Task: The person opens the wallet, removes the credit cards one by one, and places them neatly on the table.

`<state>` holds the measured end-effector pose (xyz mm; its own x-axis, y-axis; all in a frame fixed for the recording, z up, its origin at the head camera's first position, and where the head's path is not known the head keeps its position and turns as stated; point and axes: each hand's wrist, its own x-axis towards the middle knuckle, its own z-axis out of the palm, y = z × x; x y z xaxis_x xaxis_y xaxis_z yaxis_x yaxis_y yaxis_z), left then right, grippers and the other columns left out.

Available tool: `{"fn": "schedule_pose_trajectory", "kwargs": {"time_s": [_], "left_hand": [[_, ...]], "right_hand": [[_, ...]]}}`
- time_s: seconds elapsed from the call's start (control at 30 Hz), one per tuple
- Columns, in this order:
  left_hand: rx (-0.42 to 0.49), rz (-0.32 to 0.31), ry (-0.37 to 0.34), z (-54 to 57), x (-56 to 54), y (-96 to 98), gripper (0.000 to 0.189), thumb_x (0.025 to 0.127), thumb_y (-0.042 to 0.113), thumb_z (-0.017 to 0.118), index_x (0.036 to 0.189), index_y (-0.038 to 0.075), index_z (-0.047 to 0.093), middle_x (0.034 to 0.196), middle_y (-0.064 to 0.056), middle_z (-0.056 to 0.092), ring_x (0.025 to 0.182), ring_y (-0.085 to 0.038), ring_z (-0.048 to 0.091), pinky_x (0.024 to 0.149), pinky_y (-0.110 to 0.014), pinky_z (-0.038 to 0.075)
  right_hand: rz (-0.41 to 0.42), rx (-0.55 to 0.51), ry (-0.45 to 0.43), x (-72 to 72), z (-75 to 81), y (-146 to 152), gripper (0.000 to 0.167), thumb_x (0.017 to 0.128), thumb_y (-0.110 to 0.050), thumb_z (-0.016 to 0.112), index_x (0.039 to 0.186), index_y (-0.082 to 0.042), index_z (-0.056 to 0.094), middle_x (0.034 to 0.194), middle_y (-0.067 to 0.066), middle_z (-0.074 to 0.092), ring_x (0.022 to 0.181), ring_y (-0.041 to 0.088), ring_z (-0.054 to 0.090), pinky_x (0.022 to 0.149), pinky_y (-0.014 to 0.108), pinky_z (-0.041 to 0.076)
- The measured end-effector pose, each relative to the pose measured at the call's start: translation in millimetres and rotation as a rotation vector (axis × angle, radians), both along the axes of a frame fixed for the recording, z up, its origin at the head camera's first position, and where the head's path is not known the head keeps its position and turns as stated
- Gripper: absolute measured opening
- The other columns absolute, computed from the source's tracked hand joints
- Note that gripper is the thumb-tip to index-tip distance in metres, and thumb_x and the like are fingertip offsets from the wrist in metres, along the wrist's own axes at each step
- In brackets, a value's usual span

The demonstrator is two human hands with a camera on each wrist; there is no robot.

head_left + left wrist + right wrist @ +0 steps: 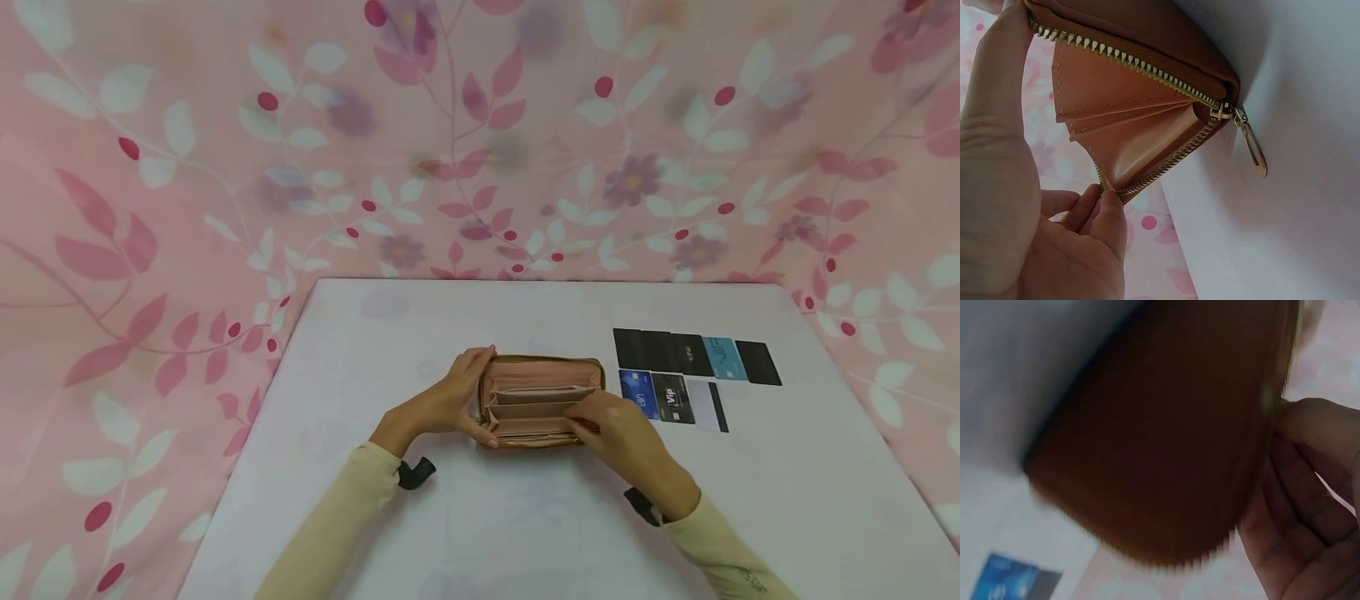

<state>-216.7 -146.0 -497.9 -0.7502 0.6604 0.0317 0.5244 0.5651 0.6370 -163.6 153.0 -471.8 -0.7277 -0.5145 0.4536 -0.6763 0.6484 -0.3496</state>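
Observation:
An unzipped wallet stands spread open, its pink lining and pocket dividers facing up. My left hand grips its left end, thumb on the near edge and fingers on the far edge. A gold zipper pull hangs at that end in the left wrist view. At the wallet's right end is my right hand, fingers bent and fingertips over the inner pockets. In the right wrist view its thumb and fingers lie behind the brown outer cover; I cannot tell what they pinch.
Right of the wallet, cards lie in two rows on the white table. The back row has several black cards and a light blue one. The front row has a blue card, a black card and a white striped card.

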Motion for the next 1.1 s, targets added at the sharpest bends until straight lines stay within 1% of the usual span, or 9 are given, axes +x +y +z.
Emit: {"fn": "schedule_pose_trajectory", "kwargs": {"time_s": [0.13, 0.27, 0.4, 0.5, 0.6, 0.7, 0.83, 0.97, 1.1], "left_hand": [[-0.008, 0.011, -0.014, 0.1, 0.6, 0.1, 0.141, 0.056, 0.069, 0.081, 0.157, 0.009, 0.002, 0.152, -0.006, 0.014, 0.138, -0.016, 0.018, 0.111, -0.037, 0.031], [-0.002, 0.014, -0.021, 0.0, 2.3, 0.0, 0.141, 0.056, 0.067, 0.082, 0.157, 0.010, 0.002, 0.153, -0.006, 0.015, 0.139, -0.018, 0.019, 0.111, -0.039, 0.031], [0.001, 0.007, -0.023, 0.4, 3.6, 0.3, 0.142, 0.056, 0.066, 0.082, 0.157, 0.010, 0.000, 0.153, -0.007, 0.013, 0.139, -0.018, 0.018, 0.111, -0.038, 0.031], [-0.001, 0.001, -0.019, 0.9, 3.7, 0.7, 0.141, 0.057, 0.066, 0.082, 0.157, 0.011, -0.001, 0.153, -0.007, 0.013, 0.139, -0.017, 0.018, 0.110, -0.038, 0.031], [0.001, 0.000, -0.016, 1.7, 3.5, 0.7, 0.141, 0.057, 0.065, 0.083, 0.157, 0.010, 0.000, 0.152, -0.007, 0.014, 0.138, -0.018, 0.018, 0.110, -0.038, 0.032], [0.001, 0.004, -0.014, 1.9, 3.2, 0.5, 0.141, 0.057, 0.064, 0.083, 0.157, 0.009, 0.001, 0.152, -0.008, 0.014, 0.139, -0.018, 0.018, 0.110, -0.038, 0.032], [-0.001, 0.005, -0.007, 1.3, 2.6, 0.5, 0.141, 0.057, 0.065, 0.083, 0.157, 0.009, 0.001, 0.153, -0.007, 0.013, 0.139, -0.019, 0.018, 0.110, -0.039, 0.032], [0.004, 0.001, -0.003, 0.6, 1.8, 0.6, 0.141, 0.058, 0.066, 0.082, 0.157, 0.009, 0.001, 0.153, -0.007, 0.014, 0.139, -0.019, 0.018, 0.110, -0.039, 0.032], [0.008, 0.002, -0.004, -0.2, 1.0, 0.3, 0.141, 0.057, 0.067, 0.082, 0.157, 0.009, 0.001, 0.153, -0.007, 0.014, 0.139, -0.019, 0.018, 0.110, -0.039, 0.032]], "right_hand": [[0.060, 0.046, -0.128, 3.0, -0.7, -15.9, 0.011, 0.075, -0.010, 0.085, 0.084, -0.011, 0.078, 0.078, -0.006, 0.069, 0.073, 0.006, 0.062, 0.063, 0.024, 0.052], [0.177, 0.106, -0.272, -0.2, 5.8, -19.6, 0.005, 0.080, -0.010, 0.081, 0.084, -0.013, 0.079, 0.080, -0.007, 0.069, 0.074, 0.003, 0.062, 0.064, 0.024, 0.052], [0.265, 0.141, -0.332, -2.8, 10.2, -22.0, 0.009, 0.081, -0.003, 0.077, 0.084, -0.012, 0.079, 0.081, -0.005, 0.071, 0.072, 0.000, 0.062, 0.062, 0.021, 0.051], [0.275, 0.163, -0.313, -3.0, 12.9, -24.2, 0.011, 0.080, -0.001, 0.076, 0.081, -0.012, 0.079, 0.077, -0.006, 0.071, 0.067, -0.003, 0.059, 0.060, 0.019, 0.050], [0.250, 0.198, -0.266, -2.3, 13.9, -26.7, 0.014, 0.079, 0.000, 0.077, 0.076, -0.014, 0.077, 0.070, -0.009, 0.067, 0.060, -0.005, 0.050, 0.056, 0.018, 0.046], [0.211, 0.252, -0.210, -1.4, 14.3, -29.2, 0.019, 0.078, 0.001, 0.077, 0.071, -0.016, 0.074, 0.063, -0.012, 0.060, 0.056, -0.003, 0.042, 0.053, 0.019, 0.042], [0.167, 0.305, -0.186, -3.5, 13.4, -30.2, 0.025, 0.075, 0.003, 0.076, 0.065, -0.018, 0.067, 0.057, -0.013, 0.048, 0.054, 0.002, 0.035, 0.050, 0.021, 0.036], [0.154, 0.334, -0.161, -6.0, 11.4, -30.1, 0.026, 0.076, 0.002, 0.075, 0.062, -0.018, 0.064, 0.057, -0.013, 0.045, 0.054, 0.003, 0.035, 0.050, 0.022, 0.035], [0.180, 0.323, -0.043, -5.7, 9.1, -31.2, 0.020, 0.075, 0.003, 0.076, 0.070, -0.014, 0.067, 0.065, -0.008, 0.051, 0.058, 0.005, 0.046, 0.051, 0.023, 0.042]]}}
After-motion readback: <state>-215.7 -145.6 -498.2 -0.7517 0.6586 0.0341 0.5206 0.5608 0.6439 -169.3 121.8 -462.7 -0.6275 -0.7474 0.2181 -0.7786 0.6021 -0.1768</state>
